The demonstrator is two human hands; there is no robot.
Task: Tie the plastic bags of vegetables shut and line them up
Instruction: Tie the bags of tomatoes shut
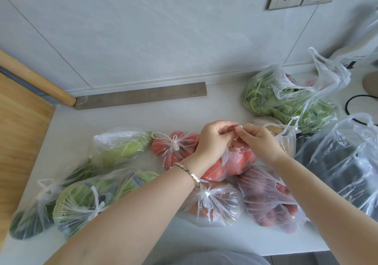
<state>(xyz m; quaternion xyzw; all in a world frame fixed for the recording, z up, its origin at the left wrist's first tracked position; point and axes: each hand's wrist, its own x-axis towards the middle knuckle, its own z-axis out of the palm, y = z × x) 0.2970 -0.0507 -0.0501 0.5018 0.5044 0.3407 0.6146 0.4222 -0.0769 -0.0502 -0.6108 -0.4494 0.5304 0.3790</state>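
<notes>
A clear bag of red tomatoes (235, 162) lies at the middle of the white counter (126, 119). My left hand (214, 140) and my right hand (257, 140) both pinch its handles above the bag, fingertips nearly touching. Knotted bags lie around it: tomatoes (173, 148), cabbage (86, 199), pale green vegetables (120, 146), dark greens (30, 211) and an orange-brown bag (216, 203). A bag of reddish roots (268, 199) sits under my right forearm.
An untied bag of leafy greens (286, 97) stands at the back right. A bag with dark contents (343, 166) fills the right edge, and a pale bag (282, 133) lies behind my right hand. A black cable (351, 105) and a wooden board (18, 121) flank the counter.
</notes>
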